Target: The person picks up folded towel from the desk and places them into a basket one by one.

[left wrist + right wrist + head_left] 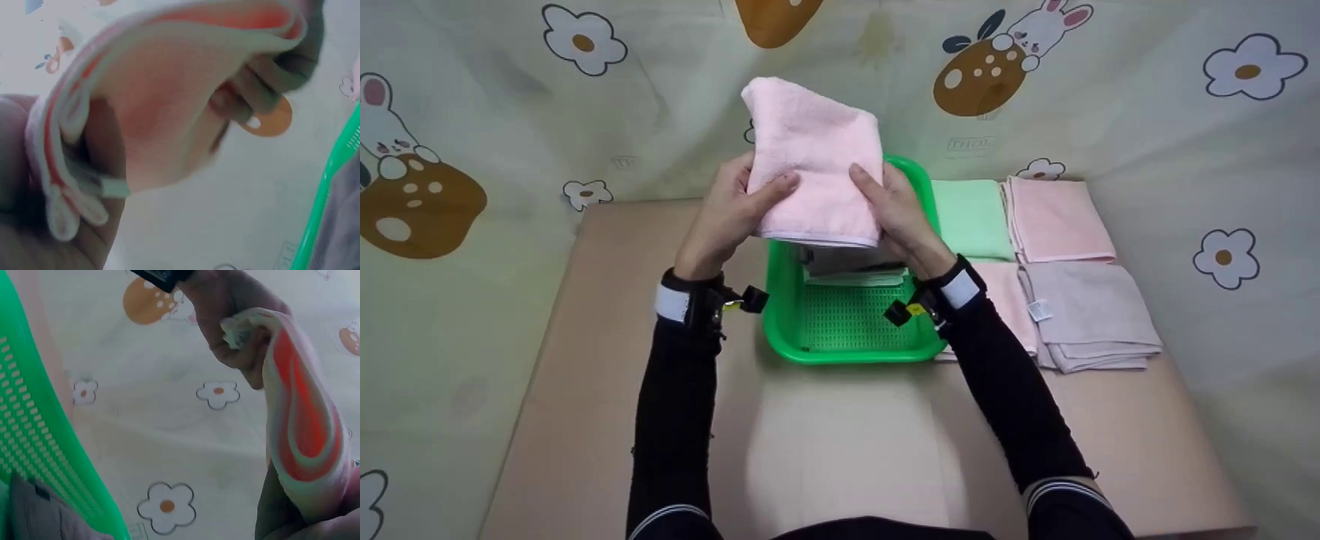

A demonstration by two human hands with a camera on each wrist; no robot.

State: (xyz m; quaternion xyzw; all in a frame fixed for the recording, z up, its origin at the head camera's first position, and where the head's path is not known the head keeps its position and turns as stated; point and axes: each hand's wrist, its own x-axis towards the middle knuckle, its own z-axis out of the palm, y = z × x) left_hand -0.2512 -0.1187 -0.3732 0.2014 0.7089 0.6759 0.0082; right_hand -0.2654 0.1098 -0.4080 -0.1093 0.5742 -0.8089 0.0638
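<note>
A folded pink towel (817, 165) is held up above the far part of a green plastic basket (855, 352). My left hand (731, 210) grips its left side, thumb on the front face and fingers behind. On the opposite side my right hand (904, 214) grips it the same way. Folded layers of the towel (163, 107) show edge-on in the left wrist view, and the looped fold of the towel (306, 422) shows in the right wrist view. Inside the basket lie grey cloth (847, 259) and pale green cloth (855, 279), partly hidden by the held towel.
Right of the basket, folded towels lie in two rows: green (971, 217) and pink (1061, 221) behind, pink (1006, 300) and a grey stack (1095, 315) in front. The tan table (840, 442) meets a patterned cloth backdrop (675, 97) behind.
</note>
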